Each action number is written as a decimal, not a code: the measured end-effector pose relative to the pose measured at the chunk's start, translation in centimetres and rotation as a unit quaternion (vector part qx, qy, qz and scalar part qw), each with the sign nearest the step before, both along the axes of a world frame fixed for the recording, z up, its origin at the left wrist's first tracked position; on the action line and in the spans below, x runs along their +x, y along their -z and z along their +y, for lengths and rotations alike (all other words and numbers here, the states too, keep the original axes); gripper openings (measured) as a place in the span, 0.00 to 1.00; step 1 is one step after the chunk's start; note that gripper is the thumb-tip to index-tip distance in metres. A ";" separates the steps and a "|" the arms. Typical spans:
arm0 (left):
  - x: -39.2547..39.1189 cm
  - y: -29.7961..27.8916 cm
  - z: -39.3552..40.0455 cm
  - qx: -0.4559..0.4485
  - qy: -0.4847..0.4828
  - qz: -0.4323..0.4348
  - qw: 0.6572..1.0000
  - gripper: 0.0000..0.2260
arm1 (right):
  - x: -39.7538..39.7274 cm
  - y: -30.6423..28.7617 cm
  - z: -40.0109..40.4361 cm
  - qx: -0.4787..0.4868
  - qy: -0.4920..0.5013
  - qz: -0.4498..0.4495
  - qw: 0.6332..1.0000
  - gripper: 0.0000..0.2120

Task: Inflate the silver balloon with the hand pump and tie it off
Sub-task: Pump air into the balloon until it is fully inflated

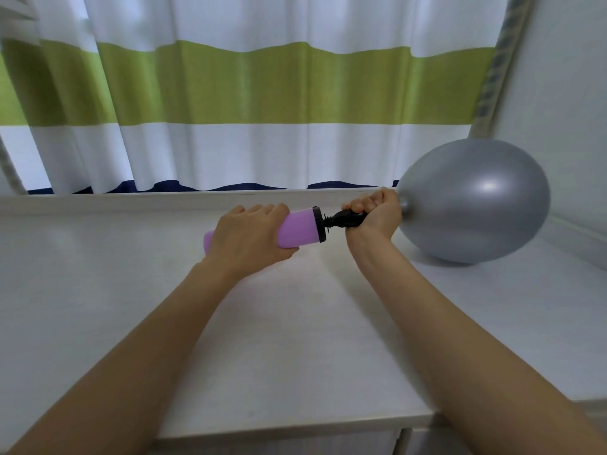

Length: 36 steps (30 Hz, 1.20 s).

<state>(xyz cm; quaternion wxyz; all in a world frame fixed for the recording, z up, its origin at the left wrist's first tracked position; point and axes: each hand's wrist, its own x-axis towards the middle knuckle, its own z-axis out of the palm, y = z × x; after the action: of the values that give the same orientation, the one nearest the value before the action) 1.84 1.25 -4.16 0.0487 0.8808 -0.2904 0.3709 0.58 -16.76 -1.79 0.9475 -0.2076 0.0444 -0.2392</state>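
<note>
The silver balloon (473, 201) is swollen to a large egg shape and rests on the white table (295, 323) at the right. Its neck disappears into my right hand (376, 211), which is closed around the neck and the black nozzle of the hand pump (300, 232). The pump lies sideways, with a lilac barrel and a black collar. My left hand (249, 239) is wrapped over the lilac barrel. The pump's far left end pokes out past my left palm. The joint between neck and nozzle is hidden in my right fist.
A white curtain (262, 93) with a green band and a dark blue hem hangs behind the table's back ledge (164, 200). A white wall (565, 93) stands close behind the balloon at the right. The table's front edge (295, 428) runs below my forearms.
</note>
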 end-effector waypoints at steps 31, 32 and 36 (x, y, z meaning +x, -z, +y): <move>-0.4 -0.2 -0.4 0.015 -0.005 0.018 1.000 0.20 | 0.4 0.5 0.4 0.021 0.001 0.003 1.000 0.16; -0.4 -0.2 -0.3 0.013 -0.003 0.019 1.000 0.20 | 0.4 0.5 0.3 0.018 -0.001 0.004 1.000 0.16; 0.1 0.0 0.2 0.005 0.005 0.027 1.000 0.19 | 0.4 0.4 -0.1 0.000 -0.011 0.005 1.000 0.17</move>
<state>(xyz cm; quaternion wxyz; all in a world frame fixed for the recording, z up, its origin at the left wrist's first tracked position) 1.90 1.47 -4.20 0.0539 0.8891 -0.2955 0.3453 0.99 -16.91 -2.17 0.9499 -0.2092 0.0473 -0.2275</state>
